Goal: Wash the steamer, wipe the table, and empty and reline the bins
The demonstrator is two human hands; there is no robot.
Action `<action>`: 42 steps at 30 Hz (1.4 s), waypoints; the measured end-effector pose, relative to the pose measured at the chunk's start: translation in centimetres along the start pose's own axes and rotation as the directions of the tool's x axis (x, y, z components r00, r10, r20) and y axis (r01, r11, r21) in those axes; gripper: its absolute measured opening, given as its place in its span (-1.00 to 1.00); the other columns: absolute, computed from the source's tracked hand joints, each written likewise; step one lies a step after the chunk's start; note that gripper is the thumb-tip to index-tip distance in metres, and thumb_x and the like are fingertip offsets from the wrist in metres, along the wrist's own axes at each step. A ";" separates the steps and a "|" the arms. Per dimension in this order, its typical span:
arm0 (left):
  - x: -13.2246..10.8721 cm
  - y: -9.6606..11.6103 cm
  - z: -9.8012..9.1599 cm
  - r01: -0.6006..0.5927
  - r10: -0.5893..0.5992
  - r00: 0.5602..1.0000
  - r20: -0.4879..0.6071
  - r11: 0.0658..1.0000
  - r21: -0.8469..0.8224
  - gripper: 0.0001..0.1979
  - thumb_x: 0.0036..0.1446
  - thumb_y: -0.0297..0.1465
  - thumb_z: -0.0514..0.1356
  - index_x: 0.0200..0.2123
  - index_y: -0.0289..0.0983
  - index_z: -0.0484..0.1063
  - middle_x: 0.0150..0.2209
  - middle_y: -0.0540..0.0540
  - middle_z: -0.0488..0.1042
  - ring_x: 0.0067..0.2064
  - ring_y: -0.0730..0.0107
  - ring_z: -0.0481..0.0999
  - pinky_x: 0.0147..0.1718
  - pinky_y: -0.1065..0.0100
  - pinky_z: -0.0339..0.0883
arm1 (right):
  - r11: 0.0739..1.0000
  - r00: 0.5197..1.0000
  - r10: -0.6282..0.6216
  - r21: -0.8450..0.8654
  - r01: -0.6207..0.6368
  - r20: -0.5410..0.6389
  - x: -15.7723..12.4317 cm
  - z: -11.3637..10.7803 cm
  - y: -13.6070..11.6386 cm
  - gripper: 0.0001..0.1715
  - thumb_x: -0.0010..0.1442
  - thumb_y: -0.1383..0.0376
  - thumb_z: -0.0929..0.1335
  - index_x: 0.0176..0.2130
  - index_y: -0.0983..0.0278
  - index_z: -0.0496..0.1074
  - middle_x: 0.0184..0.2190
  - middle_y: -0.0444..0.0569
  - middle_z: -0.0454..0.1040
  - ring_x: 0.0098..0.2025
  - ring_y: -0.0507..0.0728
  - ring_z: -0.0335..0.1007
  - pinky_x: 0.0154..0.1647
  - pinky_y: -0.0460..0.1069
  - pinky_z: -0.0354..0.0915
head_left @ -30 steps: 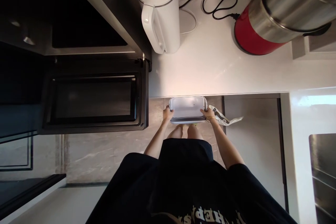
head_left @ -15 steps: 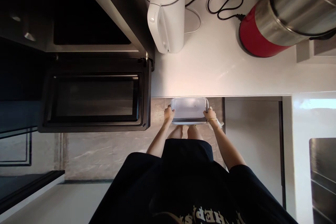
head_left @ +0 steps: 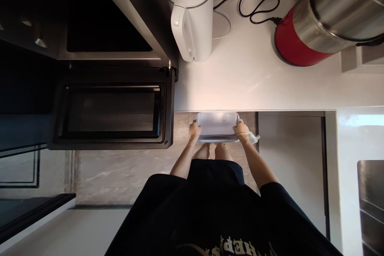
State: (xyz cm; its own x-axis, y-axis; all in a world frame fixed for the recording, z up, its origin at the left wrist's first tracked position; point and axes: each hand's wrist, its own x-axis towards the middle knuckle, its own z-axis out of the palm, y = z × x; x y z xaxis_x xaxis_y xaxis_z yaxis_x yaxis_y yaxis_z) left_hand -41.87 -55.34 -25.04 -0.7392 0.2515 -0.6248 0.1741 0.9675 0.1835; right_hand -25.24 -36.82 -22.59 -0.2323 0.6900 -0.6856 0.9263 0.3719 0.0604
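Note:
A pale rectangular container point(head_left: 218, 124) with a raised rim is held low, just in front of the counter's edge. My left hand point(head_left: 195, 129) grips its left end, and my right hand point(head_left: 241, 129) grips its right end. A gold-coloured bangle point(head_left: 241, 136) circles my right wrist. Beside that wrist hangs something crumpled and whitish point(head_left: 253, 138), like thin plastic; what holds it is hidden. A small dark speck shows on the container's pale surface.
An oven-like appliance's door point(head_left: 112, 110) hangs open at the left. On the white counter point(head_left: 240, 84) stand a white jug-shaped appliance point(head_left: 195, 24) and a steel appliance with a red base point(head_left: 295, 40), with loose cables point(head_left: 261, 10) between them. A sink point(head_left: 372, 204) lies at the right.
The whole view has shifted slightly. More of the crumpled whitish thing shows beside my right wrist. Both hands keep their hold on the container.

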 end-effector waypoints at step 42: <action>0.6 0.4 -0.6 -0.057 0.068 0.993 -0.095 0.992 0.115 -0.65 0.22 -0.37 0.08 0.05 -0.36 0.31 -0.17 -0.31 0.56 -0.13 0.16 0.58 -0.25 0.33 0.39 | 0.993 0.992 -0.112 0.030 0.114 -0.055 0.6 0.6 0.5 -0.55 0.30 0.29 0.19 0.14 0.38 0.07 -0.15 0.22 0.51 -0.09 0.25 0.50 -0.09 0.06 0.31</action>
State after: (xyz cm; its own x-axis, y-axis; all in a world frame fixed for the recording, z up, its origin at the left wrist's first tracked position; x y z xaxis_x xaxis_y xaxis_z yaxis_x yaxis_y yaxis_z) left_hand -42.63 -54.79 -24.92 -0.7842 0.3134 -0.5355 0.2900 0.9481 0.1302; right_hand -24.72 -36.60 -23.40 -0.3507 0.6773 -0.6467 0.9023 0.4292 -0.0398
